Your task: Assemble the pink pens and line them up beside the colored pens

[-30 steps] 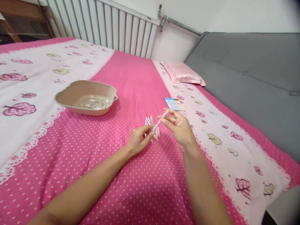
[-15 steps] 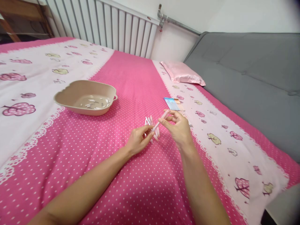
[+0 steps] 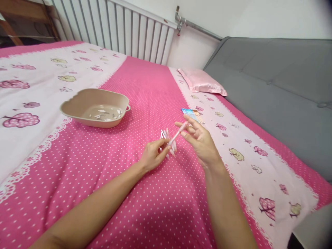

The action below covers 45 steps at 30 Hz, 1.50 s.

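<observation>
A slim pink pen slants up to the right, its lower end pinched between the thumb and fingers of my left hand. My right hand is around the pen's upper end with fingers spread; whether a fingertip still touches it I cannot tell. Beneath and behind the pen, several loose pink and white pen-like pieces lie on the bedspread, partly hidden by my left hand. Past my right fingers is a neat row of blue and brown-orange pens, its near part covered by that hand.
A beige plastic basin with several small white and grey pieces inside stands at the left on the pink dotted bedspread. A pink pillow rests near the grey padded headboard. A white radiator runs along the wall.
My right hand has loosened from the pen's upper end, its fingers spreading and shifting slightly right. My left hand keeps its pinch in the same spot.
</observation>
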### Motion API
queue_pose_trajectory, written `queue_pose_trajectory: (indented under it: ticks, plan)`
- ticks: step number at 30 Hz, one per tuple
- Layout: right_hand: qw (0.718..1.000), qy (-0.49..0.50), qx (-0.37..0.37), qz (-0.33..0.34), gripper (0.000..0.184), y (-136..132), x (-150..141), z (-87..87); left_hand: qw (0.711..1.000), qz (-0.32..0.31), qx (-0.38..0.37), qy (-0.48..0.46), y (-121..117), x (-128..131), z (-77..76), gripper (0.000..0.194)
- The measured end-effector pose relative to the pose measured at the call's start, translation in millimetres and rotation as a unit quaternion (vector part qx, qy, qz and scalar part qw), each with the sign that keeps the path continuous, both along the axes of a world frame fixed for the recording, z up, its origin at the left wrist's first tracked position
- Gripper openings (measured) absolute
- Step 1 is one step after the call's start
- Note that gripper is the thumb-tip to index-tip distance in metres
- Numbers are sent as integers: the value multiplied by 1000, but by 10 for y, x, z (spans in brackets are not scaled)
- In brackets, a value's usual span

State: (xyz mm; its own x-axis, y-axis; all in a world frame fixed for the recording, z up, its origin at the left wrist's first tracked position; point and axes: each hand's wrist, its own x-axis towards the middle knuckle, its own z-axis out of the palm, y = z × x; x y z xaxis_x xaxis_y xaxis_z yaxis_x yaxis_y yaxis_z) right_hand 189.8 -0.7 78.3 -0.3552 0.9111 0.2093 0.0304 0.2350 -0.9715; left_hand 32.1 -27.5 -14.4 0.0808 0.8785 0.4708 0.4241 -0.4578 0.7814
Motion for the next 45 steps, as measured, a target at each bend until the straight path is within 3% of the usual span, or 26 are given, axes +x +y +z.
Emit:
queue_pose_trajectory:
  ticks: [16, 23, 29, 33, 39, 45]
  plan:
    - [997, 14, -25, -65, 52, 46, -38, -69, 1000, 1, 2, 2, -9, 0, 20, 24]
    - [988, -47, 58, -133, 41, 65, -68, -114, 1000, 4, 3, 17, -14, 4, 24, 25]
    - [972, -104, 99, -185, 43, 79, -80, -157, 1000, 0, 11, 21, -7, 5, 14, 25]
    - [983, -64, 75, -153, 50, 79, -71, -148, 1000, -1, 6, 14, -10, -2, 17, 25]
    - [1000, -3, 24, 2, 56, 30, -8, -45, 1000, -3, 2, 15, -19, -7, 26, 27]
    - [1000, 14, -8, -21, 47, 36, -35, -42, 1000, -9, 4, 11, -15, -12, 26, 26]
